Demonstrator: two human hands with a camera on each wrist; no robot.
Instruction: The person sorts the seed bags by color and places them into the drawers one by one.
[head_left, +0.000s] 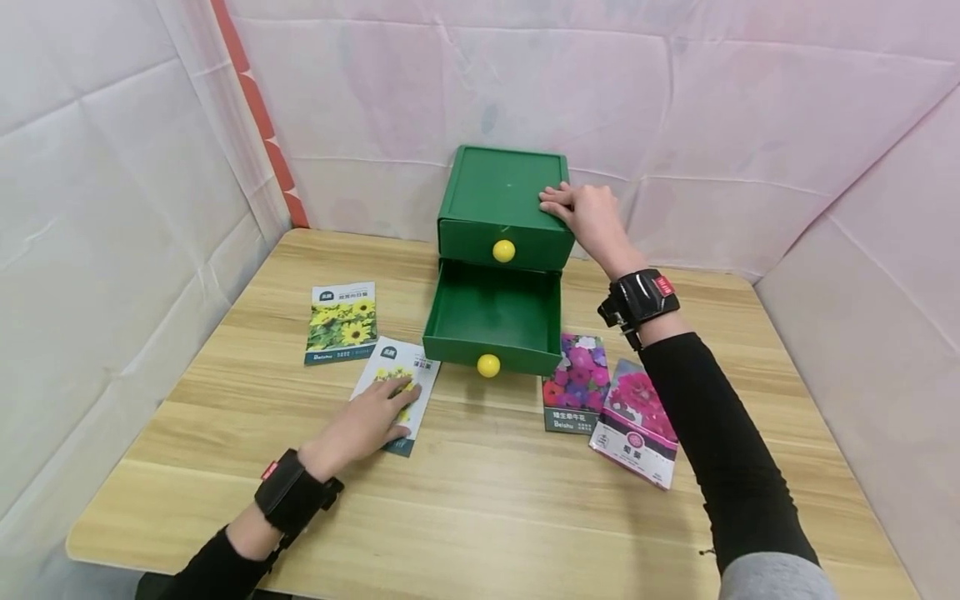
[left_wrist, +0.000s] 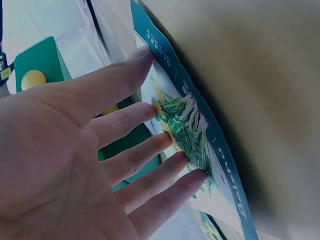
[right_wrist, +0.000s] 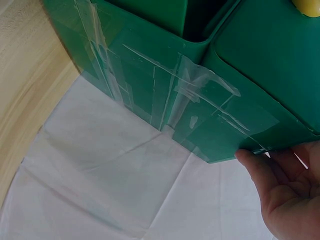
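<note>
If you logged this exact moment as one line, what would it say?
left hand: fingers flat on white seed packet | right hand: resting on green two-drawer box | bottom drawer: open | wooden table

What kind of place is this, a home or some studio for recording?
Probably a makeshift recording booth, not a home. White sheets hang as walls around a plain wooden table. On it stand only a green drawer box and seed packets, and the left hand wears a wrist camera.
</note>
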